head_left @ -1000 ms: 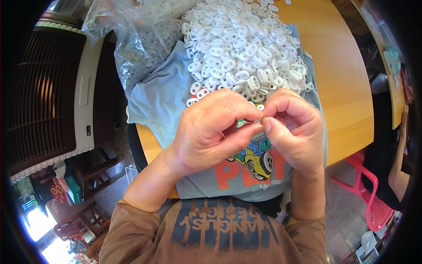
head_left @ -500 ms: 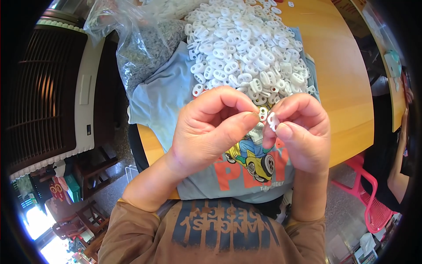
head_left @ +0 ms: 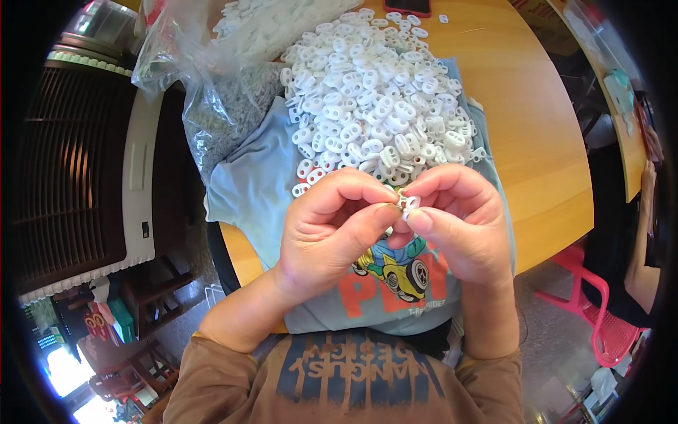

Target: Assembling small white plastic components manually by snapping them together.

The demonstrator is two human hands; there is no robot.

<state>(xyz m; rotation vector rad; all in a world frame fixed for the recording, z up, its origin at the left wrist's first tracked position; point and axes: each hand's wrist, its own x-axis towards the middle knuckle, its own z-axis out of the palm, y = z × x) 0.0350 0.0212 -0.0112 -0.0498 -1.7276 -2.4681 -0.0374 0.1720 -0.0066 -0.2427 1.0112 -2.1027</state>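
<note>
In front of the pile, my two hands meet at the fingertips. The thumb and forefinger of my left hand [head_left: 328, 230] are pinched on a small two-holed cord lock piece [head_left: 402, 201], mostly covered by the fingertips. My right hand [head_left: 462, 219] pinches a white cord lock piece [head_left: 412, 204] with rounded ends. The two pieces are close together; whether they touch I cannot tell. Just beyond lies a large heap of white oval two-holed cord lock pieces [head_left: 374, 99], spread on a grey-blue printed T-shirt [head_left: 247, 169].
A clear plastic bag [head_left: 229, 106] of small grey bits stands left of the heap; another bag of white pieces [head_left: 282, 32] lies behind. A phone [head_left: 408, 7] rests on the wooden table [head_left: 537, 141]. At the right are a pink chair [head_left: 600, 318] and another person's arm [head_left: 641, 261].
My hands have come closer together, bringing the two pieces close to each other. Both hands now appear slightly lower and further left in view, and the whole scene has shifted a little.
</note>
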